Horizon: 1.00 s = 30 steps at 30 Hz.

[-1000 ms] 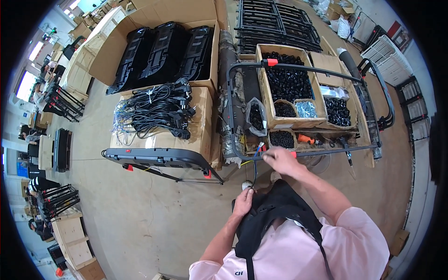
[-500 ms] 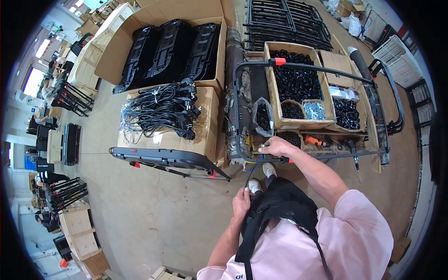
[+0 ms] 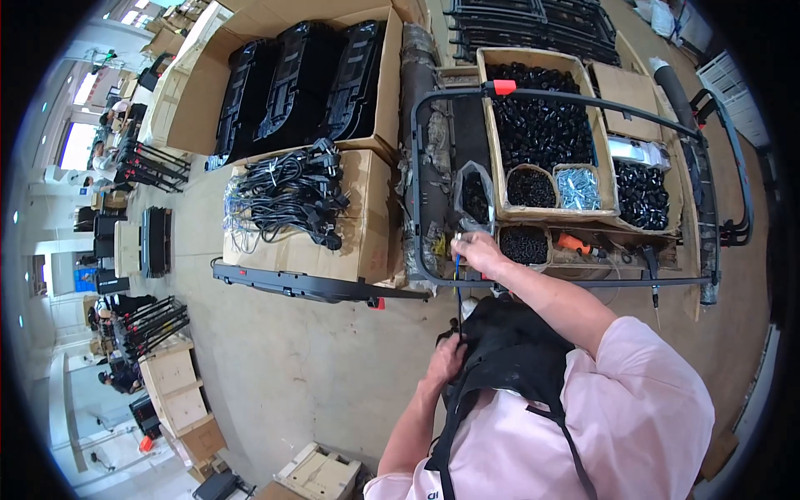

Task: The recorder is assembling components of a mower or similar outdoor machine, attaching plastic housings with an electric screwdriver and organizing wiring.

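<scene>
A thin dark cable (image 3: 459, 307) with a blue stretch near its top runs nearly straight up and down between my hands. My right hand (image 3: 478, 252) pinches its upper end, over the near left corner of a black tubular metal frame (image 3: 416, 179). Lower down, by the black apron, my left hand (image 3: 447, 357) is closed around the cable's lower part, and a small dark piece sticks up from its fingers. Right beside my right hand are a clear plastic bag (image 3: 473, 200) of black parts and a small box of black screws (image 3: 523, 245).
Beyond the frame stands a cardboard box (image 3: 602, 125) of black plastic parts and silver screws (image 3: 577, 188). An orange-handled tool (image 3: 573, 243) lies near the front. At left, bundled power cords (image 3: 292, 196) lie on a carton (image 3: 367, 225), behind a long black panel (image 3: 312, 283).
My view has shifted. The cable between my hands has gone from slanted to nearly upright, as my left hand came right and my right hand moved slightly left. Both hands keep hold of it.
</scene>
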Each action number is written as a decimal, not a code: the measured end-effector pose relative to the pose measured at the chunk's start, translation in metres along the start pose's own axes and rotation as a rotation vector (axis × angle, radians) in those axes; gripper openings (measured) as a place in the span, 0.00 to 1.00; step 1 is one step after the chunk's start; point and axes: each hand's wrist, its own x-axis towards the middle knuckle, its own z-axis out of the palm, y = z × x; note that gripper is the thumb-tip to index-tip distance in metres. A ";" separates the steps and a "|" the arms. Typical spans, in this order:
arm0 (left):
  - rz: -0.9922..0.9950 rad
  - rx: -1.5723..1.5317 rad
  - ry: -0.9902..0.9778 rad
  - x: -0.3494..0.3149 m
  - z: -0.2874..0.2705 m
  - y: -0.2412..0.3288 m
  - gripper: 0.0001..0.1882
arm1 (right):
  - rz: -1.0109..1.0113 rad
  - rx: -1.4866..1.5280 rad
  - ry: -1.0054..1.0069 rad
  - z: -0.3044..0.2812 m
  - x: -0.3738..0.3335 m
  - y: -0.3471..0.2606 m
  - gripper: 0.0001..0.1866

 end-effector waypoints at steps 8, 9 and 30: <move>-0.180 0.174 -0.339 0.033 -0.060 0.034 0.17 | -0.020 0.679 0.287 -0.020 0.030 -0.010 0.17; -0.253 0.049 -0.432 0.032 -0.070 0.044 0.18 | -0.062 0.699 0.304 -0.020 0.031 -0.014 0.17; -0.150 -1.018 -0.474 0.060 -0.077 0.007 0.08 | -0.111 0.711 0.207 -0.043 0.066 -0.041 0.18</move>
